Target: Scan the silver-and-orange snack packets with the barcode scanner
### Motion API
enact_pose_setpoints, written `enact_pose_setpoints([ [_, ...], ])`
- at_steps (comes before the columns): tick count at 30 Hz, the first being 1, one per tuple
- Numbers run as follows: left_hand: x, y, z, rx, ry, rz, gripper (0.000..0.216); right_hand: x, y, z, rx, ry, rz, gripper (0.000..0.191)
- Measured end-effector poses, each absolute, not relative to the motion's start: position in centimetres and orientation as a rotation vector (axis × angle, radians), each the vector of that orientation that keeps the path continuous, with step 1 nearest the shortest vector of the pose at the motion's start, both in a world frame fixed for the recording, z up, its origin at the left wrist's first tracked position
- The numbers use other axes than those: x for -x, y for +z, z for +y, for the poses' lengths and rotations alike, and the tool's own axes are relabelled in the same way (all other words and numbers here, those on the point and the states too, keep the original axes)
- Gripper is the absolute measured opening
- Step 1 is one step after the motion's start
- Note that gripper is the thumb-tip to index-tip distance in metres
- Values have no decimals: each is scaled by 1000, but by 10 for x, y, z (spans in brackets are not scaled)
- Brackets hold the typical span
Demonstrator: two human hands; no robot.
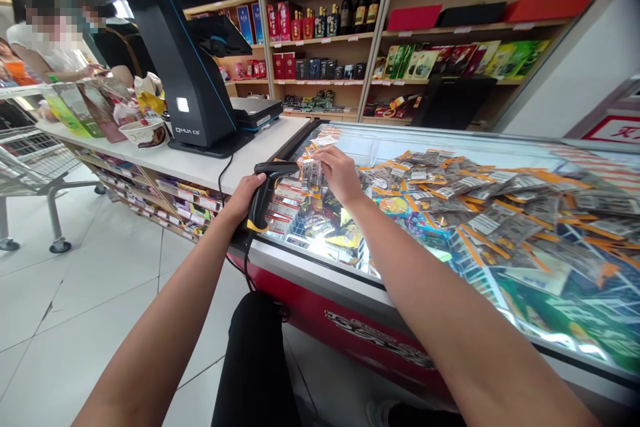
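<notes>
My left hand (pixel 243 199) is wrapped round the handle of a black and yellow barcode scanner (pixel 265 195), whose head points right. A cable hangs down from its base. Just right of the scanner head, my right hand (pixel 337 173) pinches a small clear packet (pixel 311 177) with a printed label, above the freezer's glass top. Many similar packets with orange edges (pixel 465 180) lie heaped on the glass to the right. Smaller labelled pieces (pixel 325 140) lie beyond my right hand.
A chest freezer (pixel 320 307) with a red front stands before me. To the left, a white counter (pixel 253 163) holds a checkout terminal (pixel 195 107), a scale (pixel 255 113) and a paper tub (pixel 145 133). Shelves of boxes and bottles line the back. Two people and a shopping cart (pixel 40 167) are at far left.
</notes>
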State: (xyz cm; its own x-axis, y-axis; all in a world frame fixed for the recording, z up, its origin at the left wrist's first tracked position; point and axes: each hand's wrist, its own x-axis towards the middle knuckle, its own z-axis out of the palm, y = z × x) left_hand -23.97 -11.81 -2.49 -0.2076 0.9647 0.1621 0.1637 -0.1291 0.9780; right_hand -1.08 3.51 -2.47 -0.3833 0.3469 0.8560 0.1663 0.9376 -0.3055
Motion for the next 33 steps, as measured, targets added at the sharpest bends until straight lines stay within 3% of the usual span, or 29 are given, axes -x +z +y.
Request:
enact_pose_setpoints([
  [17,228,-12,-122,-1101,1479,1273,58,5,-21,42,498,200,-2004,29],
  [25,230,-15,-117,-1021,1489,1295,56,-56,-2,78,1035,114,-1778,42],
  [29,233,-19,-114,-1084,1486,1289,57,-69,14,76,1057,36,-1613,52],
  [33,235,-21,-112,-1144,1537,1290,54,-19,13,53,865,134,-1699,38],
])
